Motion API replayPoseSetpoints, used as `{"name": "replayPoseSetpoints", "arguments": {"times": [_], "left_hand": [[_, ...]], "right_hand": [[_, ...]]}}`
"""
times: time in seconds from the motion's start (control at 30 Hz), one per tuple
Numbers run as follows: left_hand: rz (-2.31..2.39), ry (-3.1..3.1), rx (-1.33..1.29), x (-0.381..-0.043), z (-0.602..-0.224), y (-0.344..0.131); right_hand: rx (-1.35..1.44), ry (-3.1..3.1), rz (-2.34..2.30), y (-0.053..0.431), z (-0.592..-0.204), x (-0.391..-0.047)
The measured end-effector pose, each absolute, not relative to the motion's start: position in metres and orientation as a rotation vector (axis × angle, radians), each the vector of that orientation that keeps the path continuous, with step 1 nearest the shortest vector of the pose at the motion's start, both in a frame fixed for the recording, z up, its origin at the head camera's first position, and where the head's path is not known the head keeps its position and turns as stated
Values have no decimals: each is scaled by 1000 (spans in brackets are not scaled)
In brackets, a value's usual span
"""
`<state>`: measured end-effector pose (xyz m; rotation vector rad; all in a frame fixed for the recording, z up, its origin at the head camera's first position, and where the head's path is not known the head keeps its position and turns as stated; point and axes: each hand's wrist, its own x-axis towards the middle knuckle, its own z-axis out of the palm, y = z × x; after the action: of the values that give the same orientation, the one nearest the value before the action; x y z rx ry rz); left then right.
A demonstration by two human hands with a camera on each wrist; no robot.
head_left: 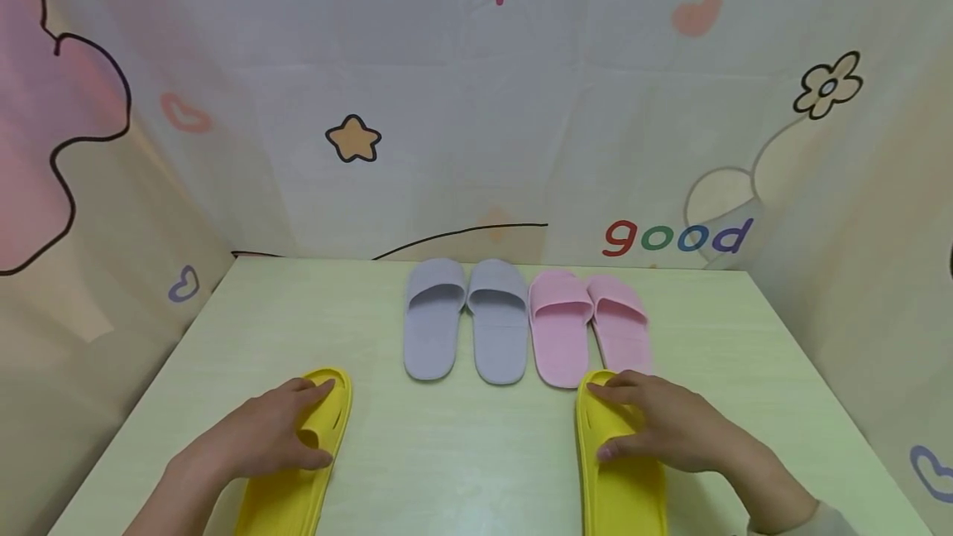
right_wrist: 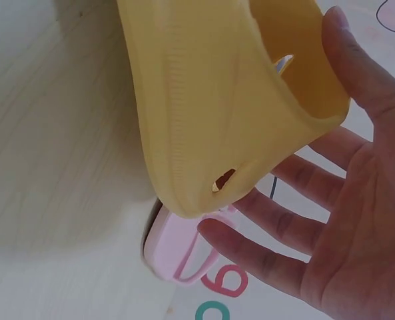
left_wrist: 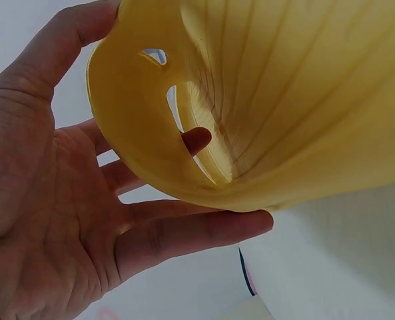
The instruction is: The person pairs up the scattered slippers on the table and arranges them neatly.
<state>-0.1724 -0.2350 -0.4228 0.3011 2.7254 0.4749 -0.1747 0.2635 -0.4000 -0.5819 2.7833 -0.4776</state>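
My left hand (head_left: 268, 433) spans the strap of a yellow slipper (head_left: 277, 507) at the front left of the table. In the left wrist view, fingers spread around the toe of this slipper (left_wrist: 317, 100), and one fingertip shows through a slot in it. At the front right, my right hand (head_left: 673, 420) holds a second yellow slipper (head_left: 629, 503) across its strap. Its thumb lies at the strap's opening in the right wrist view, the other fingers along the far side of the slipper (right_wrist: 190, 100). Both toes point toward the back wall.
A pair of grey slippers (head_left: 500, 346) stands side by side at the table's back edge. Right of them is a pink pair (head_left: 562, 346), its nearer end close to the right yellow slipper's toe. A printed cloth (head_left: 447, 106) hangs behind and at both sides of the pale table (head_left: 447, 453).
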Motion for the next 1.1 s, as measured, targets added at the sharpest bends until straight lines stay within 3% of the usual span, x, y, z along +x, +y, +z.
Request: {"name": "replayPoseSetpoints", "arguments": {"times": [1.1], "left_hand": [[519, 2734, 312, -172, -422, -237]], "right_hand": [[-826, 2746, -496, 172, -401, -192]]}}
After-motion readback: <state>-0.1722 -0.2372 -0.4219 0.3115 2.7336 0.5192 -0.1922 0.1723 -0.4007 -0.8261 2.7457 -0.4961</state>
